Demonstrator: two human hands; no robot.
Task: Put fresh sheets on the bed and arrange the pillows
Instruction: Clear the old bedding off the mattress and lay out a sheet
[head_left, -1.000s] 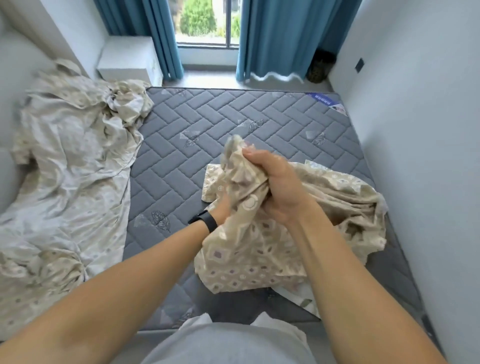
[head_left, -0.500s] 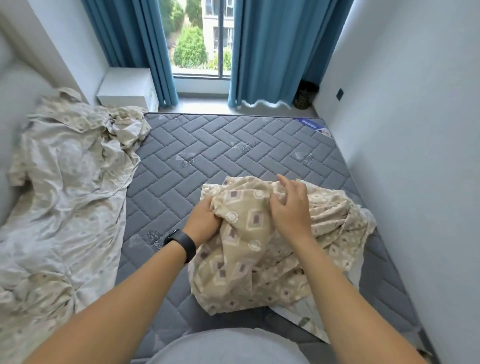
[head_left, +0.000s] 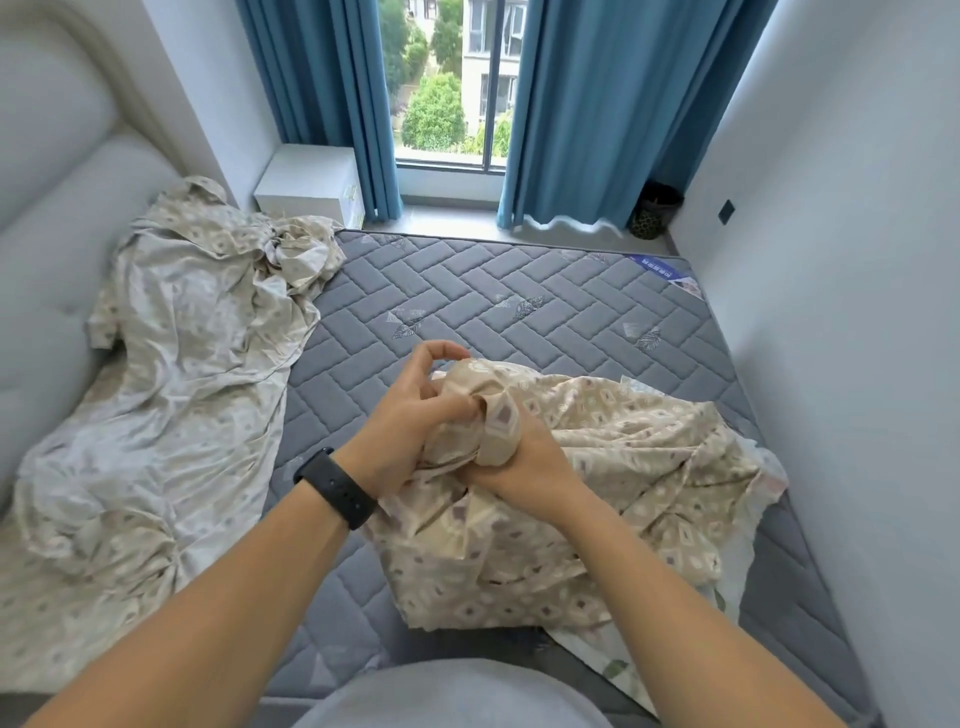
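A bare grey quilted mattress (head_left: 519, 317) fills the middle of the view. On its near right part lies a bunched beige patterned sheet (head_left: 623, 467). My left hand (head_left: 410, 421), with a black band on the wrist, pinches a fold of that sheet at its top. My right hand (head_left: 524, 462) grips the same bunch just beside it, the two hands touching. A second crumpled beige sheet (head_left: 171, 395) is spread along the left side of the mattress against the padded headboard (head_left: 57, 249). No pillow is in view.
A white bedside cabinet (head_left: 311, 184) stands at the far left corner. Blue curtains (head_left: 587, 114) frame the window beyond the bed. A dark basket (head_left: 655, 210) sits in the far right corner. A white wall (head_left: 857, 312) runs close along the mattress's right edge.
My view has tilted up toward the window. My hands have come together on the top of the sheet bunch; the right hand has shifted from on top of the fabric to gripping it lower.
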